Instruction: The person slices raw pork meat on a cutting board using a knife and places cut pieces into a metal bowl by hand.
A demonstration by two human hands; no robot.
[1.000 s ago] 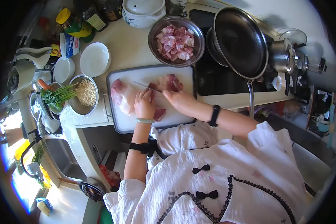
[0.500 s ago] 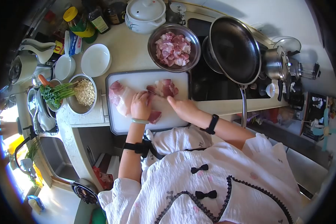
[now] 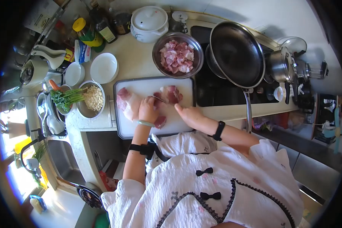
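Left of the frame's centre, raw meat (image 3: 129,106) is held down on the cutting board (image 3: 176,128) by the curled left hand (image 3: 148,110) while the knife (image 3: 159,99) is gripped by the closed right hand (image 3: 190,116), slicing seemingly being in hand and fingertips kept clear being called for next.

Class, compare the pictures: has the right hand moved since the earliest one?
Yes: judged against the cutting board, the right hand has shifted toward the board's right edge and toward the person.
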